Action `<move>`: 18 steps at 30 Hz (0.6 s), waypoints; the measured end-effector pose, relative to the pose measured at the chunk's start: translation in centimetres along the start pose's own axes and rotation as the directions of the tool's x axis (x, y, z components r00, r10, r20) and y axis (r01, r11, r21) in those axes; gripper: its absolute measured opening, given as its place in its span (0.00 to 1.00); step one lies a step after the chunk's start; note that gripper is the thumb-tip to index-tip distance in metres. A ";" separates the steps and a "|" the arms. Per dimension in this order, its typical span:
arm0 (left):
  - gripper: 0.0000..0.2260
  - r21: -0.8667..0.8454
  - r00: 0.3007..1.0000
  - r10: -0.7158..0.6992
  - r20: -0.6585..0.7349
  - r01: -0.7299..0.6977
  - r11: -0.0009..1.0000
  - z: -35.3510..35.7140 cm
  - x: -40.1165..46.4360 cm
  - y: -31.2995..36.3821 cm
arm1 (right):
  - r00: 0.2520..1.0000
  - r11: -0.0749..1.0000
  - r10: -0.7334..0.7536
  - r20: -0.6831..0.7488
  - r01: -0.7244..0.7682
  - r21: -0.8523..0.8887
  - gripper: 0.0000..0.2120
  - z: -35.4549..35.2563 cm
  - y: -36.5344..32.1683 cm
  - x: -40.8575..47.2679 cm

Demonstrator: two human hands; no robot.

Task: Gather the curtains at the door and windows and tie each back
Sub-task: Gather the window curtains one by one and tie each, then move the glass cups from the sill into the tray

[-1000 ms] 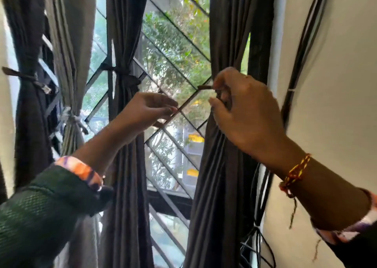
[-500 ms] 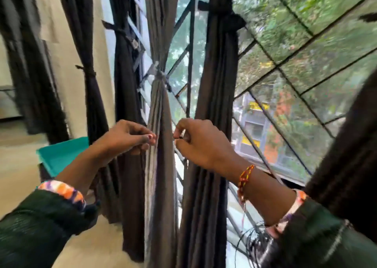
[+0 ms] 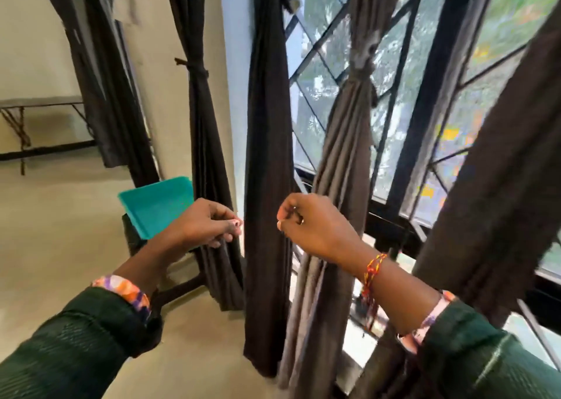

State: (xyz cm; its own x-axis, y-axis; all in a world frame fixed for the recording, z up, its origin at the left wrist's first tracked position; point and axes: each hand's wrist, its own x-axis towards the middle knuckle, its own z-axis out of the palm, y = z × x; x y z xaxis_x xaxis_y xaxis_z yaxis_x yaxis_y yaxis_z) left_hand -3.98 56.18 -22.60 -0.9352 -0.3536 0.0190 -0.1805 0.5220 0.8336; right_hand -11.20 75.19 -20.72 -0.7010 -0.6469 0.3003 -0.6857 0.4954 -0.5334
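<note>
Between the hands hangs a dark tied curtain (image 3: 267, 186); left hand (image 3: 206, 225) and right hand (image 3: 309, 225) both curl, fingertips pinched, contents unclear.

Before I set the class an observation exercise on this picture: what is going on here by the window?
A person is tying back curtains along a barred window. Both hands are raised in front of the hanging panels, the left hand and the right hand each with fingers curled as if pinching something small; what they hold cannot be made out. The brown curtain and a dark curtain by the wall already show ties around their middles. A teal tray sits behind the left hand.
</note>
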 end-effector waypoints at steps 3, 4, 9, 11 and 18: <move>0.05 -0.006 0.998 -0.053 0.028 0.053 0.999 -0.6 1.8 -2.5 | 0.997 0.998 0.053 0.048 -0.055 0.042 0.11 3.8 0.7 2.8; 0.06 -0.010 0.998 -0.063 0.028 0.064 0.998 -0.8 2.3 -3.2 | 0.995 0.995 0.075 0.064 -0.079 0.056 0.11 5.0 1.0 3.6; 0.05 0.003 0.995 -0.100 0.021 0.100 0.995 -1.5 5.9 -6.8 | 0.983 0.982 0.096 0.158 -0.119 0.146 0.08 11.7 2.1 7.6; 0.06 0.066 0.995 -0.088 0.048 0.085 0.994 -1.9 8.0 -8.2 | 0.978 0.975 0.085 0.191 -0.122 0.188 0.06 14.2 2.4 9.5; 0.08 0.279 0.982 -0.102 0.158 0.055 0.959 -3.1 18.2 -13.1 | 0.962 0.908 0.172 0.213 -0.239 0.345 0.05 21.9 5.6 17.6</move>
State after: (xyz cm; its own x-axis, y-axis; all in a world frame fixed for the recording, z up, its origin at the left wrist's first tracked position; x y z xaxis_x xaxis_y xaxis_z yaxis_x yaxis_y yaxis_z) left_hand -17.70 40.54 -31.43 -0.9482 -0.2781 -0.1537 -0.3093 0.6973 0.6466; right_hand -23.08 53.91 -35.72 -0.7503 -0.6605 0.0280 -0.3870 0.4046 -0.8286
